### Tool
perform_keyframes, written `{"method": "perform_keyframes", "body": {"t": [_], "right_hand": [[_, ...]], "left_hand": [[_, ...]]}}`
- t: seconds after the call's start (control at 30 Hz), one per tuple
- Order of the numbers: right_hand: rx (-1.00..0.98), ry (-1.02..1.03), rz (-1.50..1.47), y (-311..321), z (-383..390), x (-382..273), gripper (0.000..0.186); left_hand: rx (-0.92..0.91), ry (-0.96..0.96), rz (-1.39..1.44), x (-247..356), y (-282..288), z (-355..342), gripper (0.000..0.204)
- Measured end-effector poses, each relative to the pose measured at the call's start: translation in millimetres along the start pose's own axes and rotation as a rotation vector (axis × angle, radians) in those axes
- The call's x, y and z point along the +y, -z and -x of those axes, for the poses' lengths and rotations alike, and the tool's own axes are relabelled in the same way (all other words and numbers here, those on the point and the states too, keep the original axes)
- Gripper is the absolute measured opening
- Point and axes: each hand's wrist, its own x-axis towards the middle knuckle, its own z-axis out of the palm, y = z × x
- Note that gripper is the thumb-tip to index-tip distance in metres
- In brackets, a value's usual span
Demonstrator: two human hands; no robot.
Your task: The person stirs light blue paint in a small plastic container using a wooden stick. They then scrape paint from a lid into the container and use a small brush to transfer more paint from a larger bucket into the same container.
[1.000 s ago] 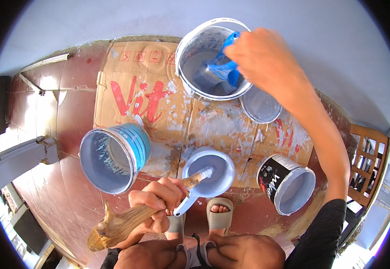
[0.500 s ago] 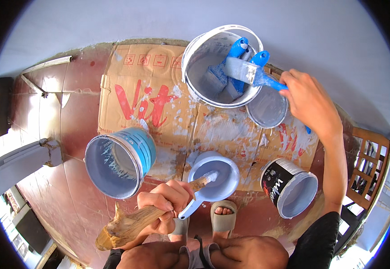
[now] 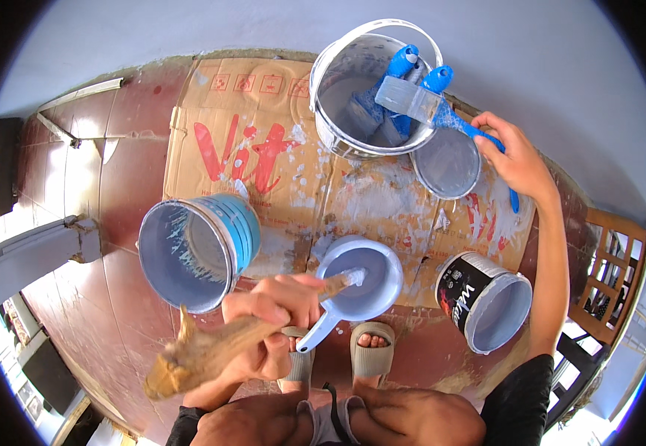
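A stick is held in the left hand, its fingers wrapped around it; the paint-coated tip is seen within the outline of the dipper – whether it touches cannot be told. A brush is gripped by its blue handle in the right hand, the fingers closed; its bristles are held over the bucket, where other brushes are stood. The bucket is set beside a tub.

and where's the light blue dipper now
In the head view, the light blue dipper sits just below centre, between the blue bucket on the left and black-labelled bucket on the right, with the wooden stick overlapping its bowl.
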Motion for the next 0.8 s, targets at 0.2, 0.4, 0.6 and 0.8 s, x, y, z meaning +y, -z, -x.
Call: {"method": "perform_keyframes", "body": {"t": [0.2,0.4,0.6,0.8], "right_hand": [[0.208,-0.048,0.131,-10,25,-28,0.028],[0.431,-0.063,0.138,-27,77,-57,0.026],[0.573,-0.05,0.084,-62,83,-43,0.024],[0.539,-0.001,0.141,-51,83,-47,0.022]], "left_hand": [[-0.158,0.163,-0.382,29,5,7,0.031],[-0.192,0.051,-0.497,37,-1,28,0.026],[-0.116,-0.022,-0.274,41,-17,43,0.025],[-0.089,-0.086,-0.149,60,-18,50,0.026]]}}
